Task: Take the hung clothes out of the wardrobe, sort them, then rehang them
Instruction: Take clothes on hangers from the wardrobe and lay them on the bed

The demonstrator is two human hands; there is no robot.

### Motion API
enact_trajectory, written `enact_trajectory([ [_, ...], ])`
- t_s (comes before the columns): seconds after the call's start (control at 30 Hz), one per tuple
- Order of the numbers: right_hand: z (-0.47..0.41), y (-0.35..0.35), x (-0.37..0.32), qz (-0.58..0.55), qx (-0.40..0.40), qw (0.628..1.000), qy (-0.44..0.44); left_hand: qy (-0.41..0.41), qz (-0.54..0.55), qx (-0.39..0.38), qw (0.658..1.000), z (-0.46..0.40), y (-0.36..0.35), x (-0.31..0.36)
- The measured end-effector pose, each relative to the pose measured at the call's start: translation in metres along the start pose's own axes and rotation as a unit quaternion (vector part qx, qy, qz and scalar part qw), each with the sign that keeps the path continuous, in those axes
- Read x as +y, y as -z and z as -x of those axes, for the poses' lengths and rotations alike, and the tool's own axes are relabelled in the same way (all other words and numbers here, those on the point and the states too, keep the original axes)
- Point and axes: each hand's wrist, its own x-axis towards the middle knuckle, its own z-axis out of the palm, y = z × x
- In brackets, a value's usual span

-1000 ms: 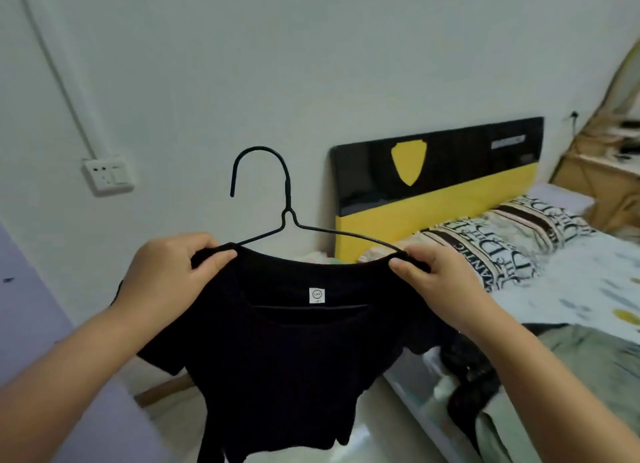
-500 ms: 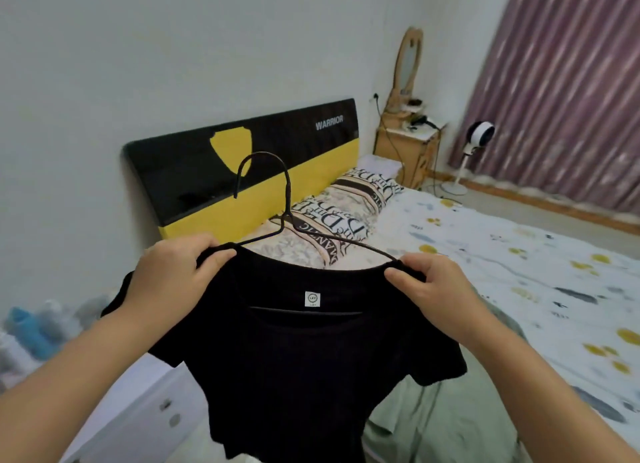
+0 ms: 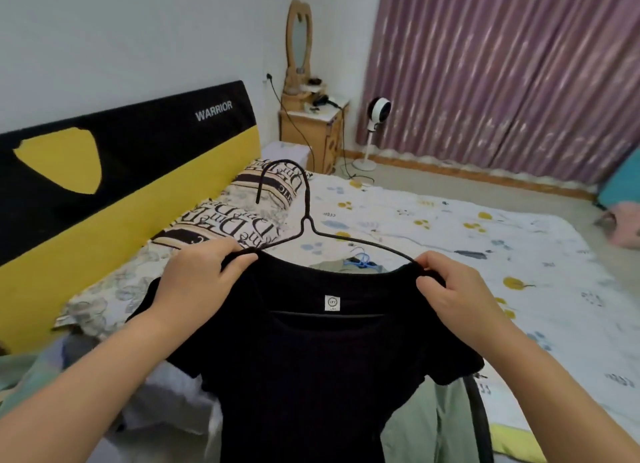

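Black knit top (image 3: 311, 376), short-sleeved, with a small white neck label, hung on a thin black wire hanger (image 3: 304, 220) whose hook stands upright; both are held up in the air over the near edge of the bed (image 3: 450, 227); left hand (image 3: 201, 282) grips the left shoulder of the top, fingers curled over fabric and wire; right hand (image 3: 453, 296) pinches the right shoulder, fingers bent narrowly round it. The bed carries a white sheet with yellow and grey prints; a lettered pillow (image 3: 235, 216) lies at its head edge beneath a glossy black-and-yellow headboard (image 3: 138, 157); a pale green garment (image 3: 426, 424) on a blue hanger (image 3: 362, 260) lies flat at the near edge, behind the top.
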Motion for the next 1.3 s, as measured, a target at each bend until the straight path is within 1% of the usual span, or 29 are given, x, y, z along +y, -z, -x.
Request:
enact_trajectory([
  [0.1,-0.023,0.001,0.020,0.035,0.027,0.999,-0.022,-0.018,0.021,-0.020,0.999,-0.036,-0.034,-0.001],
  [0.33,-0.086,-0.020,0.082,0.111,0.090,0.986,-0.088,-0.049,0.039,-0.102,0.993,-0.115,-0.122,-0.010],
  [0.47,-0.119,-0.034,0.118,0.099,0.130,0.976,-0.142,-0.064,0.037,-0.130,0.989,-0.146,-0.171,-0.010],
  [0.6,-0.163,-0.047,0.158,0.084,0.151,0.967,-0.187,-0.041,0.019,-0.153,0.987,-0.174,-0.225,-0.010],
  [0.73,-0.214,-0.064,0.210,0.070,0.129,0.964,-0.221,-0.012,0.036,-0.162,0.986,-0.182,-0.290,-0.020],
  [0.8,-0.239,-0.076,0.241,0.069,0.106,0.962,-0.242,-0.019,0.015,-0.168,0.985,-0.180,-0.328,-0.029],
  [0.87,-0.263,-0.090,0.272,0.075,0.082,0.959,-0.260,-0.014,-0.027,-0.207,0.978,-0.177,-0.367,-0.040],
  [1.03,-0.315,-0.139,0.356,0.077,0.022,0.946,-0.314,0.035,-0.098,-0.325,0.940,-0.158,-0.462,-0.066],
  [1.13,-0.339,-0.172,0.399,0.080,-0.010,0.940,-0.331,0.047,-0.132,-0.391,0.909,-0.141,-0.510,-0.083],
  [1.3,-0.369,-0.225,0.456,0.085,-0.024,0.924,-0.372,0.056,-0.154,-0.461,0.872,-0.116,-0.576,-0.111],
])
